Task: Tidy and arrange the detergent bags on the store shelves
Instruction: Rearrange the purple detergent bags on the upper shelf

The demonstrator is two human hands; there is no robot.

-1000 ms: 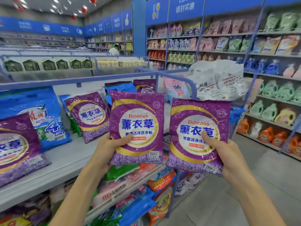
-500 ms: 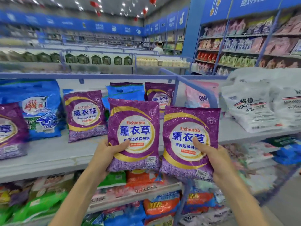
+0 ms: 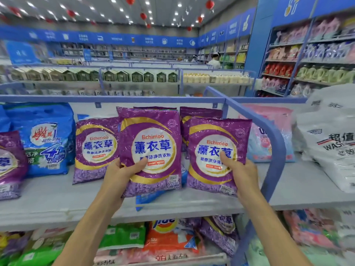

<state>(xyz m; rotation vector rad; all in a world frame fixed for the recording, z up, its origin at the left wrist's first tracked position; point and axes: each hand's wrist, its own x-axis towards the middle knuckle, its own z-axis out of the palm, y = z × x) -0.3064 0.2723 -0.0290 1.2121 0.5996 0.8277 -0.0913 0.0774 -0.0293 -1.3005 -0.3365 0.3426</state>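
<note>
Two purple bags labelled "Eichimoo" and 薰衣草 are held upright over the grey shelf [image 3: 48, 198]. The left hand [image 3: 123, 175] grips the left bag [image 3: 151, 135] near its bottom, thumb across the front; the right hand [image 3: 240, 169] grips the right bag [image 3: 217, 135] likewise. A shelved purple bag [image 3: 96, 148] stands just left, beside a blue bag [image 3: 44, 139] marked "4". White bags [image 3: 330, 146] reading "WAS" lie beyond the blue rail [image 3: 274, 143].

bright w/ ceiling spotlights [image 3: 113, 0]; glare on bag foil, edges warped, bg soft/blurry.
</note>
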